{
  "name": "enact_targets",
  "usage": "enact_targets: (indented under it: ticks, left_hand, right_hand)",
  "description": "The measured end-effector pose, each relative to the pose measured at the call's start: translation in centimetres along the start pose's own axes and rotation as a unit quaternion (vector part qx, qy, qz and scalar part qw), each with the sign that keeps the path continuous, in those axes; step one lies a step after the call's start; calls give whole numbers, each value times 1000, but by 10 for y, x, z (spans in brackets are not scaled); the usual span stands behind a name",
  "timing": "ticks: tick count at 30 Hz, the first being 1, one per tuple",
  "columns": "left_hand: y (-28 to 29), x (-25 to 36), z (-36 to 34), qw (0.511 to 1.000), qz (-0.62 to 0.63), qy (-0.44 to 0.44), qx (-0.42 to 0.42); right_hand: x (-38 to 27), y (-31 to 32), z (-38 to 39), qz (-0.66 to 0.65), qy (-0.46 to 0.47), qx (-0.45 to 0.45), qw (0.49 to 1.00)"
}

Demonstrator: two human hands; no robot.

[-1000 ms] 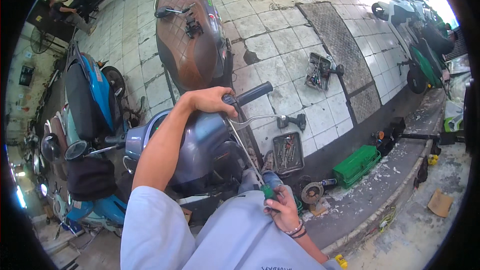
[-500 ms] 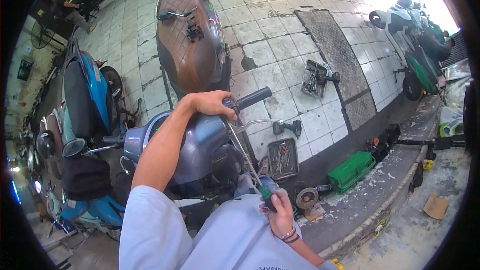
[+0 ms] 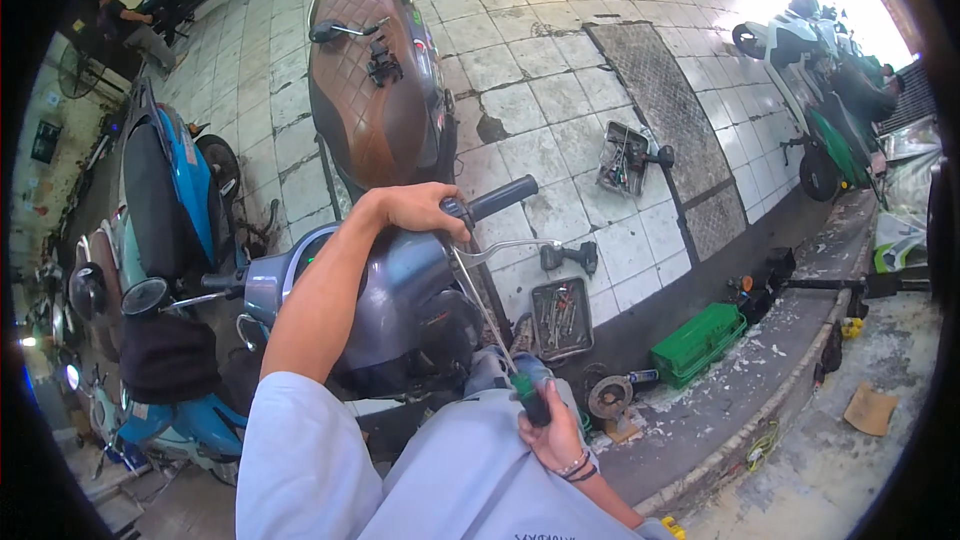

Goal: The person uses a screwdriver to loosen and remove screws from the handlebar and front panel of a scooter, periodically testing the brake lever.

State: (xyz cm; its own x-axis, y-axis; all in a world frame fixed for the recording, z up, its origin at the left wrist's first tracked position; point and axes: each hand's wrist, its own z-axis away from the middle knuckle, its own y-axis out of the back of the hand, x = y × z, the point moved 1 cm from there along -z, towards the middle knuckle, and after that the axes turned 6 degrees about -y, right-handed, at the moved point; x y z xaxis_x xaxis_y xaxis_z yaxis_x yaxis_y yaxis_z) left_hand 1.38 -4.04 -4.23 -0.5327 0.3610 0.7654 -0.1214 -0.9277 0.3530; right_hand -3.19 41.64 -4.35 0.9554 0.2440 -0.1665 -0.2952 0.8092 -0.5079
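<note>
My left hand (image 3: 418, 208) reaches across the dark grey scooter front (image 3: 400, 280). Its fingers curl over the handlebar's switch housing (image 3: 456, 210), just inboard of the black rubber grip (image 3: 505, 198). Below the grip sticks out a silver brake lever (image 3: 520, 243). In front of my shirt, my right hand (image 3: 556, 432) holds a long screwdriver by its green and black handle (image 3: 530, 400). The steel shaft slants up to the housing's underside, close to my left fingertips. What the tip touches is hidden there.
Beyond stands a brown quilted scooter seat (image 3: 365, 90) with a loose mirror (image 3: 340, 31) on it. To the right are a tool tray (image 3: 590, 315), a cordless drill (image 3: 570, 257), a second tray (image 3: 604, 175) and a green toolbox (image 3: 700, 345). A blue scooter (image 3: 198, 175) stands left.
My right fingers have shifted back along the screwdriver, leaving more of its handle showing. My left hand stays on the handlebar. The whole view has moved slightly.
</note>
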Motion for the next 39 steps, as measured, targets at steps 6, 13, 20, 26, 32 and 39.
enact_targets:
  ticks: [6,13,20,26,32,39]
  left_hand:
    - [3,15,5,1000,11,12,-1]
    - [1,2,1,1000,13,4,-9]
    - [0,-2,-2,1000,9,-8,-1]
    - [0,-2,-2,1000,21,-9,2]
    - [0,-4,-2,1000,23,-11,-3]
    - [0,0,1,1000,27,-15,2]
  right_hand:
    - [1,17,-9,11,-14,7,1000]
    - [-4,6,-1,21,-16,-12,1000]
    - [-5,18,-6,87,-83,-42,992]
    - [-8,23,-8,54,-64,-68,994]
    - [-11,3,-3,75,-70,-55,993]
    - [-18,12,-5,79,-93,-3,993]
